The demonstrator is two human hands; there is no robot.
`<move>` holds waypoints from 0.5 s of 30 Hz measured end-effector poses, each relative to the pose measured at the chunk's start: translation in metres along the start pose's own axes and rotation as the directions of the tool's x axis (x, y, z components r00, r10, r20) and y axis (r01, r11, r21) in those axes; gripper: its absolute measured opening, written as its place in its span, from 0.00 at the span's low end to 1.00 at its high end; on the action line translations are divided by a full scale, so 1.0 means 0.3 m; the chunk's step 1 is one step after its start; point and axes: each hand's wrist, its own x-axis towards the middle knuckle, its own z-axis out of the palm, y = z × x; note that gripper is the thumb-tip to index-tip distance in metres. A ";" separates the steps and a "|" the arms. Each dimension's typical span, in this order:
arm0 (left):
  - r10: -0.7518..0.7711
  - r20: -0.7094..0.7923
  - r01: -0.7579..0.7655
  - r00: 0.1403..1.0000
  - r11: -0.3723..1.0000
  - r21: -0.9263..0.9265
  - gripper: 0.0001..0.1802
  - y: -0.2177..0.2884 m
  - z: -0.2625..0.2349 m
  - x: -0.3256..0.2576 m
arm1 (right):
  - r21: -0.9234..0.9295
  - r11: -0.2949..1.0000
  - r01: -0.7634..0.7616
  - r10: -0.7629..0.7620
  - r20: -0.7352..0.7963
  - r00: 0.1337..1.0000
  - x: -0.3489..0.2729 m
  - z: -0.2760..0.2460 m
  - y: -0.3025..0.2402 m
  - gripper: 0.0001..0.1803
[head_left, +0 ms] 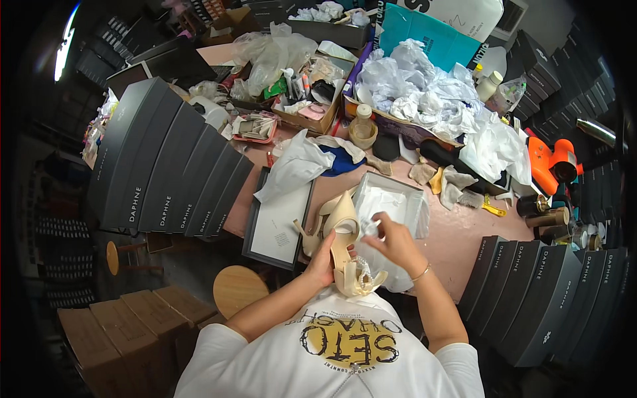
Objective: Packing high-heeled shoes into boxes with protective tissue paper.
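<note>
My left hand is wrapped round a beige high-heeled shoe, just in front of my chest. The shoe's toe end, with a sparkling strap, lies toward me. A slim beige heel shows to its left; I cannot tell whether it belongs to this shoe or to a second one behind. Close by on the right, my right hand pinches a small crumpled wad of white tissue paper. Beyond the hands stands an open shoe box lined with white paper.
A dark box lid lies left of the shoe, white paper on its far end. Stacked dark shoe boxes rise on the left, more boxes on the right. Crumpled paper fills a bin at the back. A brush lies right.
</note>
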 end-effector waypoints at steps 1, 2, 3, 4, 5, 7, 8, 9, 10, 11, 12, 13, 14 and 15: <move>0.003 0.046 -0.003 0.999 1.000 -0.013 0.32 0.004 0.020 0.013 | 0.053 0.995 0.085 -0.088 0.043 0.995 -0.024 0.015 -0.041 0.25; 0.038 0.045 -0.038 0.998 0.999 -0.003 0.30 0.008 0.083 -0.017 | -0.166 0.971 0.175 -0.169 0.051 0.984 -0.034 0.041 -0.066 0.22; 0.036 0.057 -0.040 0.998 0.997 0.073 0.30 0.002 0.085 -0.009 | -0.196 0.970 0.142 -0.150 -0.023 0.988 -0.033 0.059 -0.056 0.20; 0.038 0.065 -0.047 0.997 0.988 0.145 0.29 -0.009 0.071 -0.003 | -0.221 0.969 0.113 -0.136 -0.092 0.986 -0.025 0.080 -0.045 0.19; 0.040 0.074 -0.055 0.996 0.975 0.215 0.28 -0.017 0.056 0.007 | -0.244 0.966 0.082 -0.124 -0.161 0.979 -0.023 0.091 -0.036 0.17; 0.009 0.035 -0.014 0.999 0.988 0.153 0.26 -0.029 0.032 0.034 | -0.187 0.980 0.072 -0.096 -0.124 0.988 -0.043 0.107 -0.034 0.11; 0.018 0.001 -0.018 1.000 0.994 0.109 0.25 -0.045 0.028 0.048 | -0.182 0.979 0.096 -0.115 -0.099 0.988 -0.066 0.126 -0.042 0.10; 0.026 -0.034 -0.024 0.999 0.998 0.065 0.25 -0.057 0.021 0.055 | -0.176 0.977 0.120 -0.134 -0.074 0.988 -0.084 0.140 -0.047 0.09; -0.005 0.042 0.000 0.999 0.994 0.106 0.25 -0.051 0.020 0.039 | -0.107 0.991 0.078 -0.086 -0.075 0.993 -0.098 0.128 -0.049 0.07; -0.020 0.056 0.012 0.998 0.990 0.139 0.25 -0.046 0.025 0.035 | -0.084 0.994 0.065 -0.075 -0.125 0.989 -0.099 0.122 -0.041 0.07; -0.035 0.069 0.022 0.997 0.985 0.172 0.25 -0.038 0.031 0.035 | -0.060 0.997 0.054 -0.064 -0.175 0.982 -0.096 0.116 -0.032 0.07; -0.048 0.080 0.031 0.996 0.979 0.203 0.24 -0.033 0.034 0.032 | -0.036 0.998 0.046 -0.053 -0.221 0.974 -0.093 0.114 -0.028 0.08; -0.027 0.133 0.005 0.991 0.986 0.165 0.24 -0.043 0.046 0.030 | -0.048 0.996 0.071 -0.077 -0.152 0.985 -0.103 0.105 -0.046 0.08; -0.021 0.146 -0.002 0.989 0.988 0.156 0.24 -0.048 0.058 0.027 | -0.114 0.986 0.123 -0.144 -0.198 0.970 -0.102 0.108 -0.041 0.09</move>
